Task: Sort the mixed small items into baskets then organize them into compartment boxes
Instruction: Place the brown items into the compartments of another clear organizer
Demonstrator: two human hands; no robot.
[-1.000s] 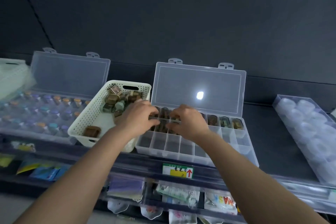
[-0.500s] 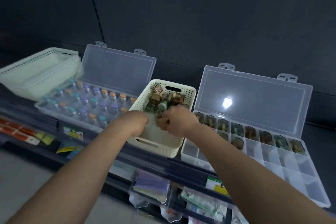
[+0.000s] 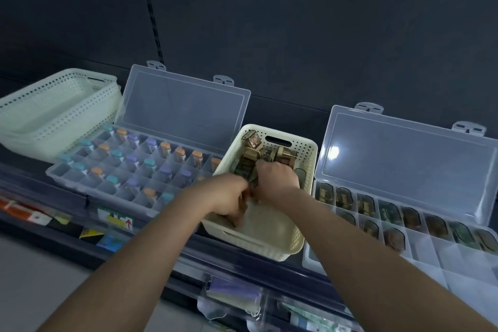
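Observation:
A cream perforated basket (image 3: 269, 248) sits on the shelf between two open clear compartment boxes. Several small brown cases (image 3: 285, 155) lie piled at its far end. Both my hands are inside the basket, close together. My left hand (image 3: 229, 197) has its fingers curled round a brown case near the basket's middle. My right hand (image 3: 279, 179) is curled over the near edge of the pile and grips a brown case there. The right compartment box (image 3: 444, 259) holds brown cases in its back row and a few in the second row. Its near cells hold nothing.
The left compartment box (image 3: 89, 183) holds vials with coloured caps. A stack of cream baskets (image 3: 54, 105) stands at the far left. Both box lids lean back against the dark wall. Below the shelf edge hang packets and labels (image 3: 116, 219).
Both hands have left the right compartment box and moved left into the basket. The view has swung left, so the stack of baskets at the far left now shows in full.

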